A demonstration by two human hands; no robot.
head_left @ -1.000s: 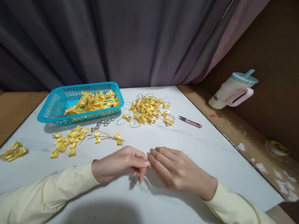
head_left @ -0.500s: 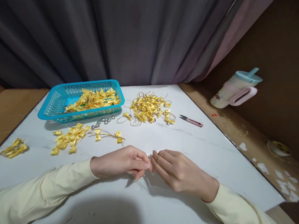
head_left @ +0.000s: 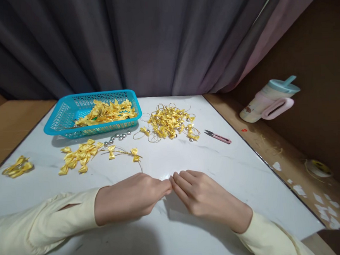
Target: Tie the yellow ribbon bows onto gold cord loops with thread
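Fingertip to fingertip, my left hand [head_left: 134, 196] and my right hand [head_left: 196, 191] meet low over the white table. Both are closed in a pinch, and their fingers hide whatever lies between them. Just beyond my left hand, two yellow bows [head_left: 135, 154] lie with gold cord; a thin strand runs down toward that hand. A pile of loose yellow bows [head_left: 80, 155] and several silver heart-shaped beads [head_left: 120, 136] sit farther left. Straight ahead is a heap of yellow bows on looped gold cords [head_left: 169, 121], with silver beads among them.
A blue basket [head_left: 49, 128] holding yellow bows stands at the back left. Pink-handled thread snips [head_left: 218, 136] lie right of the heap. A bundle of bows [head_left: 18, 167] is at far left. On the cardboard at right are a tumbler [head_left: 268, 99], a ribbon spool [head_left: 319, 168] and paper scraps [head_left: 299, 190].
My left hand has turned over, its back now facing up and its fingers curled in. My right hand has barely moved; the fingertips still meet.
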